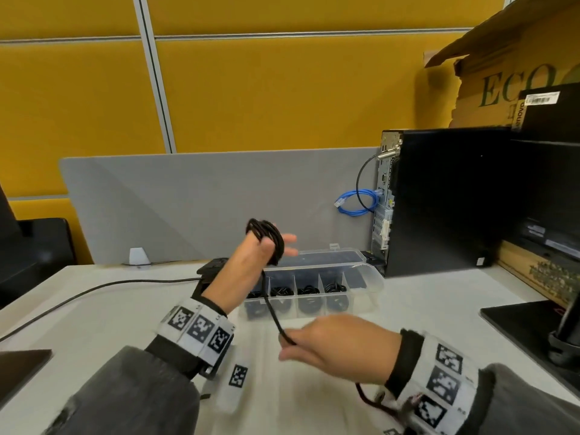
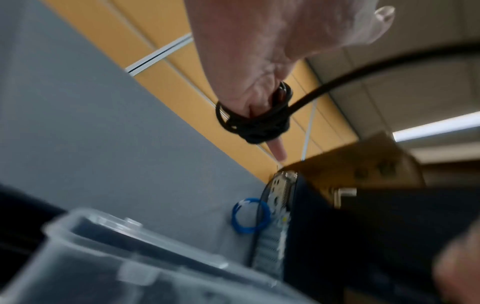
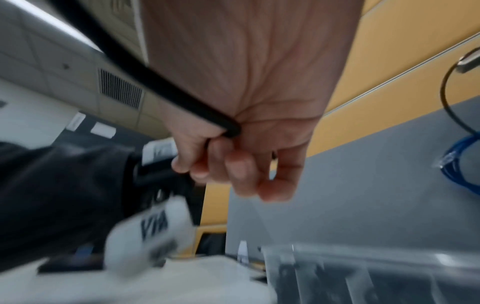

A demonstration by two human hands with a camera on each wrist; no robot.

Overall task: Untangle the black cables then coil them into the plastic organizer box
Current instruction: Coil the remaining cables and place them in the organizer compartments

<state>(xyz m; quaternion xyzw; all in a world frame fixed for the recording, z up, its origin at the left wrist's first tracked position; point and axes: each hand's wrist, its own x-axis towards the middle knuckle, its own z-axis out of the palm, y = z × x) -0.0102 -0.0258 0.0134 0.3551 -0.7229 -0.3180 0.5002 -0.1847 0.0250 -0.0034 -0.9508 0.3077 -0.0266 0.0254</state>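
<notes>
My left hand (image 1: 282, 246) is raised above the table, fingers straight, with a black cable coil (image 1: 270, 237) wound around them. In the left wrist view the coil (image 2: 254, 123) wraps the fingers and the thumb stands apart. A free strand (image 1: 271, 309) runs down from the coil to my right hand (image 1: 287, 346), which pinches it between thumb and curled fingers (image 3: 221, 168). Behind both hands lies the clear plastic organizer box (image 1: 373, 287), lid open. Several of its compartments hold coiled black cables.
A black computer tower (image 1: 439, 202) stands at the back right with a blue network cable (image 1: 357, 202) beside it. A grey divider panel (image 1: 204, 199) backs the white table (image 1: 439, 309). A monitor base (image 1: 533, 334) sits right; another black cable (image 1: 94, 290) crosses the left.
</notes>
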